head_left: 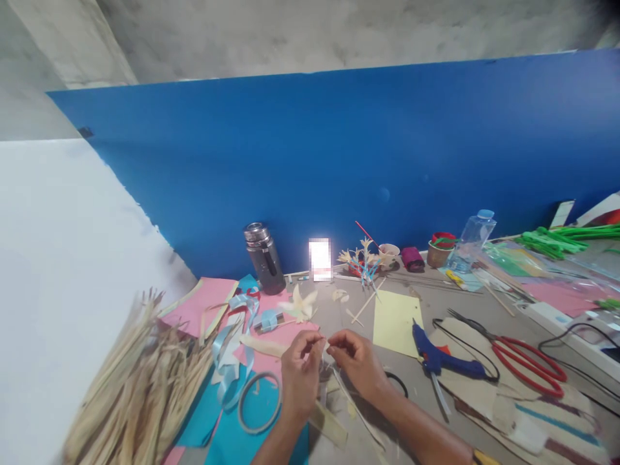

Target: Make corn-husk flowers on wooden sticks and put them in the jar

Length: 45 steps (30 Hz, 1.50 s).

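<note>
Both hands are in the middle of the table, fingertips pinched close together. My left hand (304, 368) and my right hand (357, 361) meet at a small pale piece of dried husk (326, 352), mostly hidden by the fingers. Under the right hand a long, narrow husk strip (356, 407) runs toward the front. Behind the left hand another husk strip (261, 345) lies across pink paper. A pale husk flower (303, 303) sits just beyond the hands. Left of the left wrist is a roll of tape (241, 403).
A heap of dried husks (145, 381) fills the left. At right lie a blue glue gun (450, 361), red-handled scissors (527, 365) and a white power strip (571, 332) with cords. A dark flask (264, 258), husk flowers (364, 261) and a clear bottle (472, 239) stand behind.
</note>
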Each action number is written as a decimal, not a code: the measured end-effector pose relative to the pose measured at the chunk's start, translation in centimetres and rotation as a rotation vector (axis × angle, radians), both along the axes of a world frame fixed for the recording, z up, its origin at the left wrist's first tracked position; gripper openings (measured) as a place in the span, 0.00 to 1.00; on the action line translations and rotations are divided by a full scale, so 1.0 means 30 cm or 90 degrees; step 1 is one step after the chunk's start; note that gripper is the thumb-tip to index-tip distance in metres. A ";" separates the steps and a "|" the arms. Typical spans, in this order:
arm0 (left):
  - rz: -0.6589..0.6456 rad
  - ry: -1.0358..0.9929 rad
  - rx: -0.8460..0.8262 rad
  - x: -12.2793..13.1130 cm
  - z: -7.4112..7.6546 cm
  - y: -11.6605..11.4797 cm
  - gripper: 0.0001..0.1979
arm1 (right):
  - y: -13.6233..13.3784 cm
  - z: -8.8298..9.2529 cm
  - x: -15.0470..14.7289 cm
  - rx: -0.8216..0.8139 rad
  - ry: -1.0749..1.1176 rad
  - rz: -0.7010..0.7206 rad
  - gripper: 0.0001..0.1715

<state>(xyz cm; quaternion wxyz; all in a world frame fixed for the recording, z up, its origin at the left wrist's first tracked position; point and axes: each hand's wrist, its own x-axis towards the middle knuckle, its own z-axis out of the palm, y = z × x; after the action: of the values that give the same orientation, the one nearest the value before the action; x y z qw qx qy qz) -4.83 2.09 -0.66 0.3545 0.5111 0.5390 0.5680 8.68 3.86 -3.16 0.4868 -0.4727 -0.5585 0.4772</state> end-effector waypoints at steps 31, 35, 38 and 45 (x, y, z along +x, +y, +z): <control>-0.021 0.158 0.112 -0.016 -0.057 0.024 0.04 | -0.006 0.014 0.012 -0.010 -0.033 0.039 0.08; -0.010 0.136 0.067 -0.014 -0.052 0.025 0.04 | -0.004 0.005 0.011 -0.004 -0.052 0.036 0.08; -0.001 0.131 0.055 -0.010 -0.041 0.025 0.04 | -0.004 0.000 0.007 -0.010 -0.054 0.039 0.08; 0.005 0.131 0.026 0.001 -0.030 0.023 0.05 | -0.007 0.000 0.003 -0.007 -0.072 0.047 0.06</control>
<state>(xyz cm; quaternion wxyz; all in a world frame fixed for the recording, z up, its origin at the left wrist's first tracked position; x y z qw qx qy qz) -4.80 2.78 -1.56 0.2843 0.5716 0.5629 0.5250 8.76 3.66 -3.18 0.4341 -0.4805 -0.5994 0.4705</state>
